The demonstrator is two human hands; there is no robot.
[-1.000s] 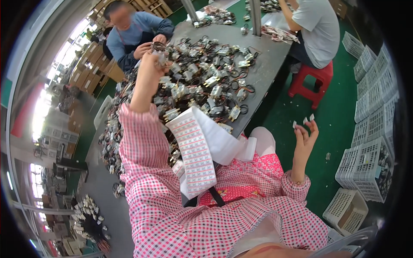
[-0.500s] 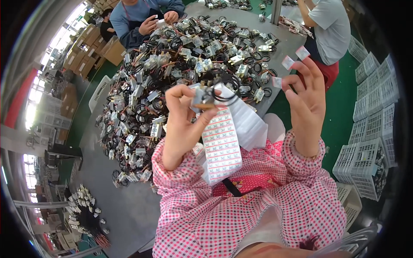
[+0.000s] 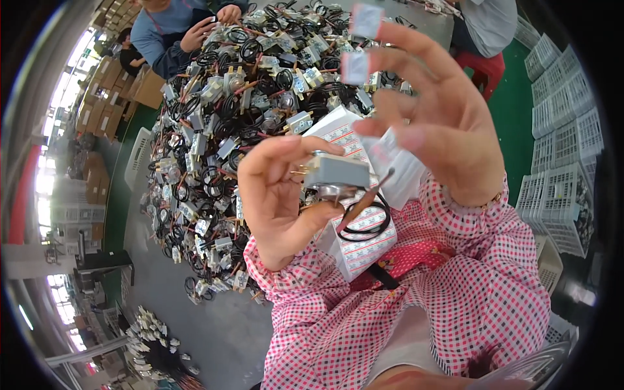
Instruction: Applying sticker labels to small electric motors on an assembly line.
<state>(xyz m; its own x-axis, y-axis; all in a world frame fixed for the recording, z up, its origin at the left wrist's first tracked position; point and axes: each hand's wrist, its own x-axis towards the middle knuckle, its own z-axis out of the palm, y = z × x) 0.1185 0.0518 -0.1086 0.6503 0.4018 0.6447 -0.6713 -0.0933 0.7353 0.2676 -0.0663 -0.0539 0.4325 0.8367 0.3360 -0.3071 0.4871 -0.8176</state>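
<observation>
Head view: grey box in the left hand, labels all over the right

So the small grey box (image 3: 344, 173) is up in front of the lap, pinched between thumb and index of the left hand (image 3: 273, 201), with a looped black cable (image 3: 364, 238) dangling off it. Right hand (image 3: 455, 123) is just beside it, fingers spread, small white labels (image 3: 355, 67) on two fingertips. Another's between thumb and index, but it's too blurry to tell if they're pressing it. Label sheet (image 3: 369, 255) hangs behind, and a big pile of similar boxes (image 3: 195, 120) covers the table (image 3: 227, 331).
</observation>
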